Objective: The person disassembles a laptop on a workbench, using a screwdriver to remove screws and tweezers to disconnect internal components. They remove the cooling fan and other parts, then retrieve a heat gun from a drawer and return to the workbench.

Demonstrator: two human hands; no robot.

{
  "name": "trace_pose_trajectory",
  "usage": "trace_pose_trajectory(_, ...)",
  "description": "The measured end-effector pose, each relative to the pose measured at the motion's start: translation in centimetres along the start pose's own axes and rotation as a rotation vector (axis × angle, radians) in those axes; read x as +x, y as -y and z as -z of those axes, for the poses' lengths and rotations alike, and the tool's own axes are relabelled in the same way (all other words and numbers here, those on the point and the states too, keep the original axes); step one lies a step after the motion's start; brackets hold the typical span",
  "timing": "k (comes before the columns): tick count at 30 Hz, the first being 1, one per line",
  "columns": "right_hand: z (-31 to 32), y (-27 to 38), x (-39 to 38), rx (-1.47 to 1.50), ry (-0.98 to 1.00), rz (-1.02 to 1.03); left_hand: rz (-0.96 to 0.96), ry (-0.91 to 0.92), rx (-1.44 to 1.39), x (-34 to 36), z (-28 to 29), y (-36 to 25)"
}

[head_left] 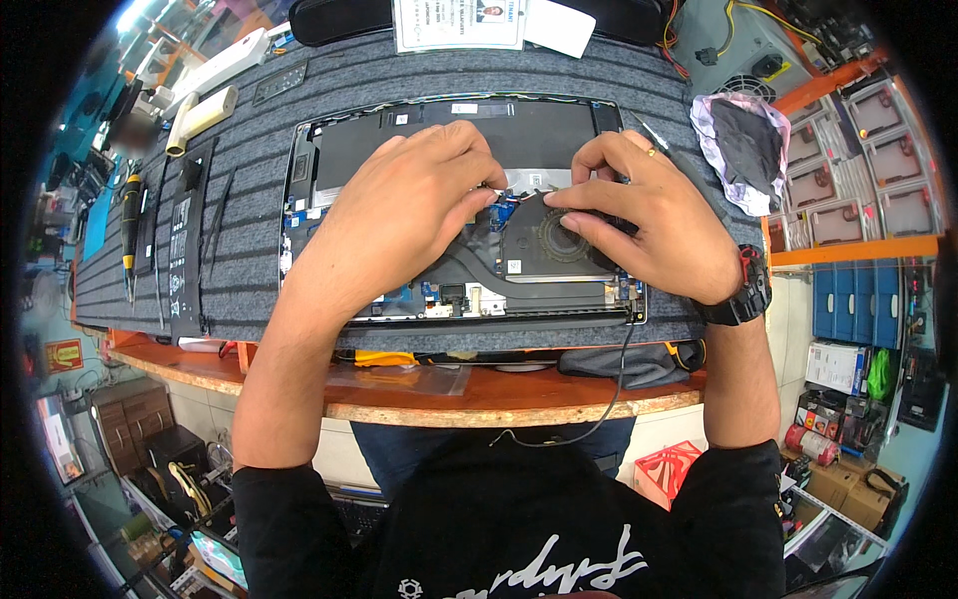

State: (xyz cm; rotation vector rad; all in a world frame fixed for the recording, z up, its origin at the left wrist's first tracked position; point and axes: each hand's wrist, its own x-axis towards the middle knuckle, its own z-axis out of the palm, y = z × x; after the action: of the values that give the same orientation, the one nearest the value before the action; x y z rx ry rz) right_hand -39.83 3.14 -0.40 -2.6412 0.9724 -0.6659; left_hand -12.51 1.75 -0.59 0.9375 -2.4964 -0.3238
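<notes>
An opened laptop lies on the ribbed grey mat, its inner parts exposed. Over its left half is my left hand, thumb and fingers closed near a small blue board with thin wires at the middle. My right hand comes in from the right, thumb and forefinger pinched close to the same wires, above the round cooling fan. Whatever sits between the fingertips of either hand is too small to make out. A flat dark heat pipe runs below the fan. From the laptop's lower right corner a thin black cable hangs over the bench edge.
On the left of the mat lie a black battery pack, a yellow-black screwdriver and dark tweezers. A crumpled cloth rests at right, beside orange-framed drawers. Papers and a power supply stand at the back.
</notes>
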Motion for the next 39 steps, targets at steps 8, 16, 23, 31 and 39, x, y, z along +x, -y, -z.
trace_pose_trajectory(8,0.0,-0.1,-0.1,-0.003,0.016,-0.006,-0.021,0.023,0.001,0.2,0.0,0.3)
trace_pose_trajectory(16,0.0,-0.5,-0.1,0.010,-0.038,-0.040,-0.019,0.031,-0.054,0.4,0.4,-0.3)
trace_pose_trajectory(23,0.2,-0.7,-0.3,0.025,-0.001,-0.016,-0.039,0.051,0.028,0.7,0.2,-0.3)
trace_pose_trajectory(31,0.5,-0.6,-0.6,0.002,0.025,0.008,-0.063,0.070,0.083,1.0,0.6,-0.4)
trace_pose_trajectory(39,0.4,-0.5,-0.6,-0.017,0.018,0.013,-0.064,0.106,0.154,1.4,1.2,-0.7)
